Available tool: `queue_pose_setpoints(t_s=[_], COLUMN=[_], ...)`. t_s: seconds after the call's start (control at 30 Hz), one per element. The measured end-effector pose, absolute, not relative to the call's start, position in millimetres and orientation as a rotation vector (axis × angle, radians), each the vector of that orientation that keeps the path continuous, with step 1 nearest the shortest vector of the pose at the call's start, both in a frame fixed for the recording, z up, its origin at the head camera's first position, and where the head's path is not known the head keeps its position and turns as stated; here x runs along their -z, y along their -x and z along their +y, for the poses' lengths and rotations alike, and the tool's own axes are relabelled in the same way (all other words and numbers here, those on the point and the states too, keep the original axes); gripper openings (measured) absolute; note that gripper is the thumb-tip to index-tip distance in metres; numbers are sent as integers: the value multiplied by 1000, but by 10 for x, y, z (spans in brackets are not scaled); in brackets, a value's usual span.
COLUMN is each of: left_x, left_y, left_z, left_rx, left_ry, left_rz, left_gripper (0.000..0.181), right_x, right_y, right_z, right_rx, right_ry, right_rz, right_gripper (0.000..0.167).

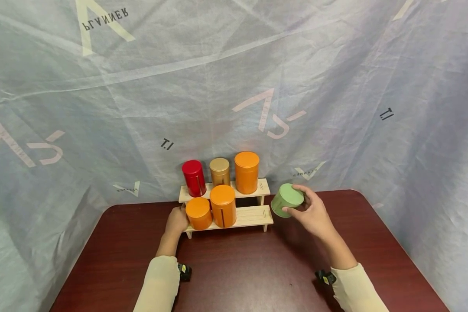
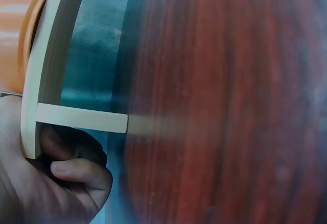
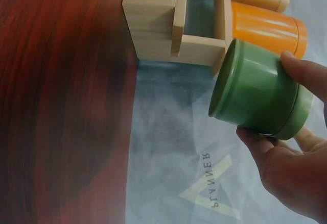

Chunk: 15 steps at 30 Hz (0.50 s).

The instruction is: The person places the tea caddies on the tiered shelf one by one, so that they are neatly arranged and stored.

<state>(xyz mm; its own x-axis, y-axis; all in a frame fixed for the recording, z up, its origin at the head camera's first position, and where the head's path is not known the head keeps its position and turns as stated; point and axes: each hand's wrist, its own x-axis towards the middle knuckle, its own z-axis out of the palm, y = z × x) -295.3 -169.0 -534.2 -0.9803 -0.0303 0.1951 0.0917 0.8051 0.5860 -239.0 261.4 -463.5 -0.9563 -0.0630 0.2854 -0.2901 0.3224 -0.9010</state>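
Observation:
My right hand (image 1: pixel 313 212) grips a short green tin (image 1: pixel 287 200) by its lid end, thumb on one side and fingers on the other. The tin is tilted and held in the air just right of a two-step wooden rack (image 1: pixel 253 215). At the rack's left end my left hand (image 1: pixel 177 219) holds the lower step, its fingers (image 2: pixel 84 172) curled beneath the board in the left wrist view. Beside that hand a short orange tin (image 1: pixel 199 214) stands on the lower step, with a taller orange tin (image 1: pixel 223 207) to its right.
On the upper step stand a red tin (image 1: pixel 194 178), a gold tin (image 1: pixel 220 171) and a tall orange tin (image 1: pixel 247 172). The dark red wooden table (image 1: pixel 238 268) ends against a grey printed cloth (image 1: pixel 203 108) hanging behind and at both sides.

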Motion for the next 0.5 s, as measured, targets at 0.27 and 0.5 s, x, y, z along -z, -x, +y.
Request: queue_pose_setpoints(t_s=[0.27,0.5], left_x=[5321,5319], left_y=[2954,2942], left_z=[-1681,-1679], left_rx=[862,961], left_ry=[58,4], left_rz=[-2813,-2816], left_gripper=[41,44], right_x=[4672,4704], right_y=[2413,2435], right_z=[2471,2383], right_rx=[-1621,-1584], right_ry=[-418,-521], right_rz=[-2399,-2399], right_gripper=[67,68])
